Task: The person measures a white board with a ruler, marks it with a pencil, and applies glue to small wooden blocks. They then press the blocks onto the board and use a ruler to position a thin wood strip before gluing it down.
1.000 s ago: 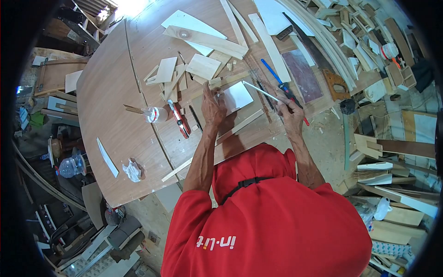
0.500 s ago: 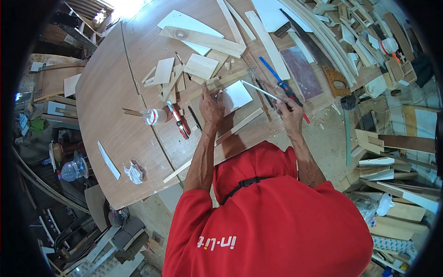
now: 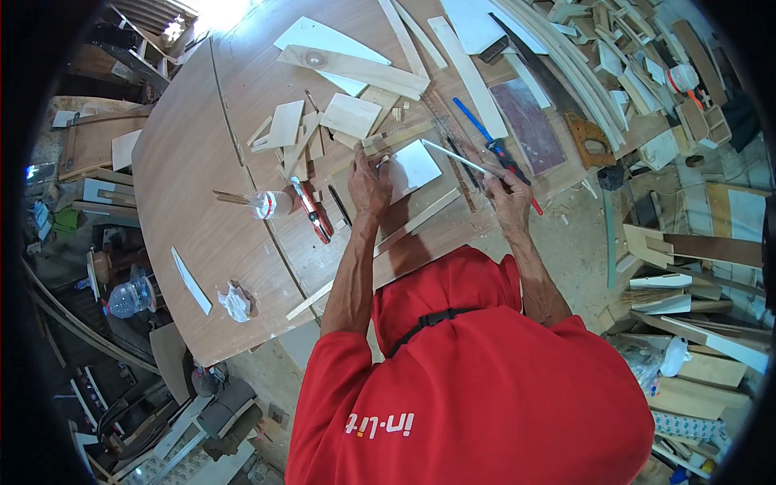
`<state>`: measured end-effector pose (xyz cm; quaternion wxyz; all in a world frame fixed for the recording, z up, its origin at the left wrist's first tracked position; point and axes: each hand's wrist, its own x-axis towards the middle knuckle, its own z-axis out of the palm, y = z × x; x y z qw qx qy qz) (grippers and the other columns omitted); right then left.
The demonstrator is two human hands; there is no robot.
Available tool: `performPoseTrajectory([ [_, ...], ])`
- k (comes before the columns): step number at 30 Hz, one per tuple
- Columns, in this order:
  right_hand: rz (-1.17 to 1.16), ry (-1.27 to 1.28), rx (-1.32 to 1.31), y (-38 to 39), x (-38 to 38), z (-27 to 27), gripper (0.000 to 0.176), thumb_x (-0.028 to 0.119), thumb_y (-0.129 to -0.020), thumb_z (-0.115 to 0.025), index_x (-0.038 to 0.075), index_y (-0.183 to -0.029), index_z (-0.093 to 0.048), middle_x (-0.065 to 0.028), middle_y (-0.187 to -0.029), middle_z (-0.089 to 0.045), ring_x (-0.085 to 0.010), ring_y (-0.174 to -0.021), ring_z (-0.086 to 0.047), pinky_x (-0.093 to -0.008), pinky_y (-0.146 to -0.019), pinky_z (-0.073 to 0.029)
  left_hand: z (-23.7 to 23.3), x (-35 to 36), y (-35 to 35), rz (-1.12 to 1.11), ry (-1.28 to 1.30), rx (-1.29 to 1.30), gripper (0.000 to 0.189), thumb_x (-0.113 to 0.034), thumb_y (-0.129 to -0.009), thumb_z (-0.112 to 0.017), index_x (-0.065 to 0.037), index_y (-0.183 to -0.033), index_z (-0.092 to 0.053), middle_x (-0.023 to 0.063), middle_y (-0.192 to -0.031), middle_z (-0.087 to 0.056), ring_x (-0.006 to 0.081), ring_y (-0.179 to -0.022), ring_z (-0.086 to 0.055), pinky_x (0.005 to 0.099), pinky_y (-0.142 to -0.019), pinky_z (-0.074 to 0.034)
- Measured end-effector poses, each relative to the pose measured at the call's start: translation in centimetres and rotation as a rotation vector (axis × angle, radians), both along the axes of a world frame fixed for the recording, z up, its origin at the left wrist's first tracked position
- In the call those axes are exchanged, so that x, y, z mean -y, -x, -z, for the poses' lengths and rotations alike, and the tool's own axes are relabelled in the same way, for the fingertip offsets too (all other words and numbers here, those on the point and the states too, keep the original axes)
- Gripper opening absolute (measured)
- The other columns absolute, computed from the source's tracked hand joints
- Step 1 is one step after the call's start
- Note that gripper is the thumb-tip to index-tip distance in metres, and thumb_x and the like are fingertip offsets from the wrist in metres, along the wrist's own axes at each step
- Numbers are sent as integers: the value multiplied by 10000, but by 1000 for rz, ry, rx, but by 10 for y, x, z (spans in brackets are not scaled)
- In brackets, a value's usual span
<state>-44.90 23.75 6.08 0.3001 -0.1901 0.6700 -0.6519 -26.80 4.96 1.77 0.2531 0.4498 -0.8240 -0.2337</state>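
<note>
A small white rectangular board [image 3: 416, 169] lies on the work table, between my hands. My left hand [image 3: 371, 187] is closed at its left end, fingers curled and thumb near the board's edge; part of the grip is hidden. In my right hand [image 3: 508, 198] is a thin white stick [image 3: 455, 154], pinched near its lower end. The stick's far tip reaches the upper right corner of the board; whether it touches cannot be made out. Below the board runs a narrow wooden strip [image 3: 420, 220]. A blue-and-red tool [image 3: 495, 148] lies beside my right hand.
Left of my left forearm lie a red utility knife [image 3: 312, 212] and a jar [image 3: 265, 205] holding thin sticks. Wood offcuts [image 3: 349, 115] are heaped beyond my hands. A handsaw [image 3: 588, 141] rests at the right table edge. Crumpled white paper [image 3: 235, 302] sits near the front left.
</note>
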Motion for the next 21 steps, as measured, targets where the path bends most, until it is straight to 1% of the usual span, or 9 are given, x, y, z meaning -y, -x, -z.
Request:
performPoseTrajectory([
  [2,5,12,14,0,1,4,208,57,-914,-630,33,-1098,-721,-6,-833,-681,-33,-636,-466,-197,-555,-365,-4,0,1,-8,-36,3,669,-122,-863,-659,80,-1407,-327,130,-1062,-720,309,-1147,-593,390,-966,-450],
  [7,6,14,20,2,-1,5,197,63,-914,-641,30,-1090,-723,-10,-832,-682,-36,-640,-472,-201,-560,-373,-2,-1,0,-3,-40,36,482,-162,-873,-655,-7,-1312,-528,155,-1221,-656,329,-1214,-543,389,-1009,-424],
  [8,9,11,26,2,-1,5,195,65,-913,-644,29,-1089,-723,-11,-832,-682,-38,-640,-474,-203,-561,-376,-2,-1,-1,-4,-40,37,482,-162,-873,-655,-7,-1312,-528,155,-1221,-656,329,-1214,-543,389,-1009,-424],
  [10,10,7,33,2,-1,6,194,66,-913,-648,28,-1087,-723,-12,-832,-683,-40,-641,-476,-205,-562,-379,-1,-3,-1,49,76,23,772,-56,-814,-641,78,-1462,-244,32,-1100,-716,315,-1148,-552,392,-978,-418],
  [14,-8,12,-38,2,-1,5,201,62,-911,-641,20,-1092,-719,-25,-826,-687,-45,-646,-501,-204,-574,-402,-7,-6,-2,56,-22,-35,803,-29,-808,-630,48,-1487,-209,67,-1166,-688,318,-1146,-550,403,-982,-418],
  [16,-14,5,-62,2,-1,3,207,56,-911,-633,10,-1095,-715,-38,-831,-697,-47,-655,-523,-202,-584,-425,-12,-9,-3,40,-160,-161,795,14,-794,-596,19,-1492,-215,122,-1255,-624,330,-1143,-551,414,-983,-422],
  [17,-10,5,-41,2,-1,2,208,62,-914,-633,6,-1097,-713,-42,-833,-700,-46,-654,-525,-201,-586,-428,-15,-11,-5,39,-160,-161,795,14,-794,-596,19,-1492,-215,122,-1255,-624,330,-1143,-551,414,-983,-422],
  [19,-5,2,-18,2,-1,1,209,68,-917,-633,2,-1099,-710,-47,-836,-702,-46,-653,-527,-200,-587,-431,-16,-16,-12,17,68,-121,736,30,-764,-582,4,-1444,-303,167,-1265,-574,341,-1131,-554,429,-974,-426],
  [21,14,-9,16,2,-2,-1,173,106,-927,-645,10,-1052,-718,-22,-815,-677,-44,-651,-529,-204,-579,-420,-20,-25,-22,65,-5,-96,703,7,-752,-596,-12,-1410,-347,162,-1247,-565,344,-1138,-545,439,-961,-426],
])
